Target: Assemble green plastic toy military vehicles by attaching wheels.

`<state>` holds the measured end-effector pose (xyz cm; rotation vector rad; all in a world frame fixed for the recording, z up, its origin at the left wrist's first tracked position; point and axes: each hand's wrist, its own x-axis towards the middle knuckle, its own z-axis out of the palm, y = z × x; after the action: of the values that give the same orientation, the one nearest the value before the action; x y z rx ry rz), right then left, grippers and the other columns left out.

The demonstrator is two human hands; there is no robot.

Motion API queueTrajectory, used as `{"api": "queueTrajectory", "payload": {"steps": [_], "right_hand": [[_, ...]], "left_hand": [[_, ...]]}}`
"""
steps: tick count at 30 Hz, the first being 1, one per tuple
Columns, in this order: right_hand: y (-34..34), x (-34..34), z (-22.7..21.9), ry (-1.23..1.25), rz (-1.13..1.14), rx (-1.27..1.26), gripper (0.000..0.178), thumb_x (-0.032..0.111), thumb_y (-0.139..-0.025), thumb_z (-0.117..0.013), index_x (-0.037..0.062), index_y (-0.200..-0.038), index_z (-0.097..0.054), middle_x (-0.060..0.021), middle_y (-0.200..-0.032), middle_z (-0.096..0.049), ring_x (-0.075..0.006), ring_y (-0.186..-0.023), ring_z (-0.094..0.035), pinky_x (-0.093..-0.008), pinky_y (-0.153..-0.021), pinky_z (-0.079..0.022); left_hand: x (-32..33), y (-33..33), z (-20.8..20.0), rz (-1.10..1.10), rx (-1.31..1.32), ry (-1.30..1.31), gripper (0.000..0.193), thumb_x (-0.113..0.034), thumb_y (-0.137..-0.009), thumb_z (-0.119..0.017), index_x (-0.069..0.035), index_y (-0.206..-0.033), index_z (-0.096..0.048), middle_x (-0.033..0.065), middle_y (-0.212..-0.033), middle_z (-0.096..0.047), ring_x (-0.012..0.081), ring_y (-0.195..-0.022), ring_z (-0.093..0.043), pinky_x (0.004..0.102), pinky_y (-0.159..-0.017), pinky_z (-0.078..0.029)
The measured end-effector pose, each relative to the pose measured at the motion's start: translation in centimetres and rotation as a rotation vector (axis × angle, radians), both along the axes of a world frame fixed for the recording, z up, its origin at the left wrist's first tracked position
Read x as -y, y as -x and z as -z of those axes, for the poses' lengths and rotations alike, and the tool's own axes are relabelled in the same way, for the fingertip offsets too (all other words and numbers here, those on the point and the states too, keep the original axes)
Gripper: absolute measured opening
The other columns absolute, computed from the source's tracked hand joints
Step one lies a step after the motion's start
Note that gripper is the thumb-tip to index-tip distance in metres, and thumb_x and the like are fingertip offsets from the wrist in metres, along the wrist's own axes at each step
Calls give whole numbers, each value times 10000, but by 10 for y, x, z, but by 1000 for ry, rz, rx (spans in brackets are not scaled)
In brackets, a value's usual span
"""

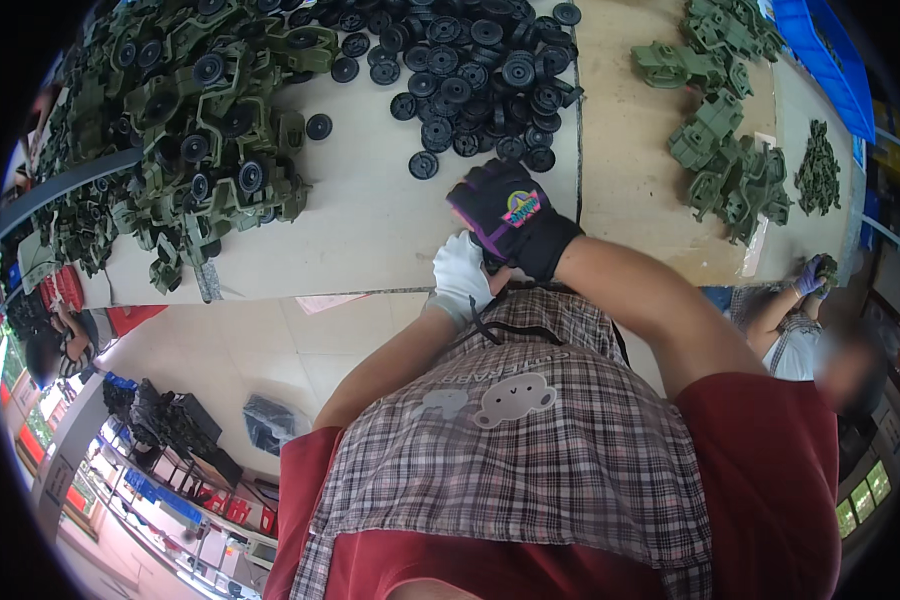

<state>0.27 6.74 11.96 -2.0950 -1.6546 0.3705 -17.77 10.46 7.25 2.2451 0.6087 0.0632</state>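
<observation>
My two hands meet at the near edge of the table. My left hand (pixel 458 273), in a white glove, is closed, its fingers bent in beside the right wrist. My right hand (pixel 510 215), in a black glove with purple trim and a bright patch on its back, is curled just above and across it. Whatever lies between the hands is hidden by the gloves; only a little darkness shows there. Beyond my right hand, nearest to it, spreads a heap of black toy wheels (pixel 456 90).
At the left is a large pile of olive-green toy vehicle bodies (pixel 210 130), many with black wheels. Green vehicle parts (pixel 715 130) and a small heap of green pieces (pixel 818 170) lie at the right, near a blue bin (pixel 828 60). Another person's gloved hand (pixel 810 275) holds a green piece.
</observation>
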Motion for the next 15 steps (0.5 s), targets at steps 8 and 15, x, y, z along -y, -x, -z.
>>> {"api": "queueTrajectory", "payload": {"steps": [8,15], "right_hand": [[-18,3,8,-25,-37,-102,284,206,-883,-728,54,-1123,-719,-178,-1084,-713,-397,-1006,-678,-515,-893,-522],[-59,57,11,39,353,98,341,183,-835,-755,65,-1147,-682,-163,-1026,-697,-386,-991,-661,-507,-852,-510]], "left_hand": [[4,7,15,-165,73,134,831,-355,-729,-897,-34,-1441,-613,236,-1104,-690,467,-1077,-659,491,-944,-554],[-63,1,-3,-125,-271,762,766,-389,-952,-799,83,-1500,-548,212,-1351,-706,273,-1218,-681,343,-1072,-502]]}}
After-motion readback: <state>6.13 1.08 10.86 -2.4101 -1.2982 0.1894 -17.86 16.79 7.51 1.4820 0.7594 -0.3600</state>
